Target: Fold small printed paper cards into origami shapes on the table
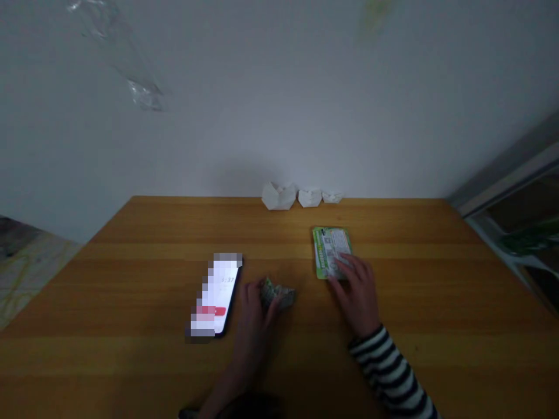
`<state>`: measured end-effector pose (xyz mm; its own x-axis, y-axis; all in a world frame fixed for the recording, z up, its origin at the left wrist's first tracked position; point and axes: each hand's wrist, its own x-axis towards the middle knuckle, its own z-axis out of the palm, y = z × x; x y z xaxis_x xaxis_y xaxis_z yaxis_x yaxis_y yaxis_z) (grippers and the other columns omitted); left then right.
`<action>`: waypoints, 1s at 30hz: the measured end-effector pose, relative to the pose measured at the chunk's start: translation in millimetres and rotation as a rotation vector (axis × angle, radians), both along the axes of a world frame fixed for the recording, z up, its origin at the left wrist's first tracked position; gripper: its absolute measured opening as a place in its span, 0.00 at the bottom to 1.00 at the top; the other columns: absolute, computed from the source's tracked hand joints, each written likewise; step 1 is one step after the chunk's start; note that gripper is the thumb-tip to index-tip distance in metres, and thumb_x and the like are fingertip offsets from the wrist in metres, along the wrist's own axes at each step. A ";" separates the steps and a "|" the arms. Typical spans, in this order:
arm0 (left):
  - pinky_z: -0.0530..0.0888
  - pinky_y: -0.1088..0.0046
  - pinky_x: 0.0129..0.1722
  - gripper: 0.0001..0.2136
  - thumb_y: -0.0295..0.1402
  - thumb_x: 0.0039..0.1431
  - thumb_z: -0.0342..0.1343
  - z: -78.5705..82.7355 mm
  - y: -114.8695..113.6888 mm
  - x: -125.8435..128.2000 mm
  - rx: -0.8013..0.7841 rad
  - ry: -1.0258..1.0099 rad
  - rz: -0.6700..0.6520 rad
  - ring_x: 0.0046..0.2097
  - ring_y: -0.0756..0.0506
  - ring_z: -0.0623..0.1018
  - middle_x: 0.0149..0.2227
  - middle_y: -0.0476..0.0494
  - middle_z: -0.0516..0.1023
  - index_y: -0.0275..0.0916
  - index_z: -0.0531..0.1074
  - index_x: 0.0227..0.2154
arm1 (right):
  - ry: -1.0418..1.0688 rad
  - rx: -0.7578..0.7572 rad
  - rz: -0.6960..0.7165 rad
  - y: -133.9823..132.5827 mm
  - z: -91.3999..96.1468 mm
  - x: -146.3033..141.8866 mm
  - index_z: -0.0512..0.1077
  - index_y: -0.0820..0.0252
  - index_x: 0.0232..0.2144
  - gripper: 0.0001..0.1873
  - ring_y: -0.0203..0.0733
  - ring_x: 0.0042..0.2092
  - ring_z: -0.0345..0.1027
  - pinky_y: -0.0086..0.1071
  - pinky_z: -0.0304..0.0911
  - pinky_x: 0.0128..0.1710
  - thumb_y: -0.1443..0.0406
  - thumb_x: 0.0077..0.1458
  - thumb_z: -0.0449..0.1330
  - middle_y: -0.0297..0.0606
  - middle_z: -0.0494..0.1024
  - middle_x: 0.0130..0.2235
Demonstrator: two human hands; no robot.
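Note:
My left hand rests on the wooden table with its fingers closed around a small folded green printed paper piece. My right hand, in a striped sleeve, lies with fingers spread flat on the near edge of a stack of green printed paper sheets. A phone with a lit screen lies face up just left of my left hand.
Three white folded paper shapes stand in a row at the table's far edge against the pale wall. A window frame runs along the right. Tiled floor shows at the far left.

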<state>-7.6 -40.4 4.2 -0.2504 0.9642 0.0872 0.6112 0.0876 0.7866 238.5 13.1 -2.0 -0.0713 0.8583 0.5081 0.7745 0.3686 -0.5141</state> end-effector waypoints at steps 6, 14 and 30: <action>0.75 0.60 0.41 0.23 0.43 0.65 0.51 1.8 0.3 -7.4 0.088 0.089 0.052 0.40 0.42 0.74 0.47 0.38 0.67 0.37 0.61 0.58 | -0.184 -0.106 0.162 14.3 5.1 10.8 0.77 0.56 0.49 0.17 0.54 0.53 0.70 0.53 0.68 0.54 0.64 0.57 0.65 0.46 0.78 0.52; 0.72 0.69 0.31 0.20 0.40 0.66 0.51 14.2 -1.4 -6.9 0.146 0.035 0.100 0.29 0.50 0.68 0.44 0.42 0.67 0.39 0.61 0.58 | -0.188 -0.163 0.190 20.7 12.0 14.6 0.80 0.59 0.46 0.15 0.53 0.51 0.72 0.50 0.69 0.54 0.66 0.55 0.68 0.45 0.80 0.49; 0.74 0.74 0.33 0.08 0.31 0.67 0.51 17.6 -10.4 13.7 0.458 0.154 -0.084 0.38 0.48 0.75 0.43 0.41 0.71 0.39 0.70 0.46 | -0.195 -0.163 0.128 20.5 15.8 5.0 0.79 0.58 0.47 0.14 0.52 0.50 0.71 0.48 0.67 0.53 0.64 0.59 0.63 0.45 0.80 0.49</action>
<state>6.1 -50.8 21.9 -0.1241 0.8344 0.5370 0.7133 -0.3012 0.6328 243.5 33.6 13.8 -0.2668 0.9055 0.3301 0.8171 0.3941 -0.4208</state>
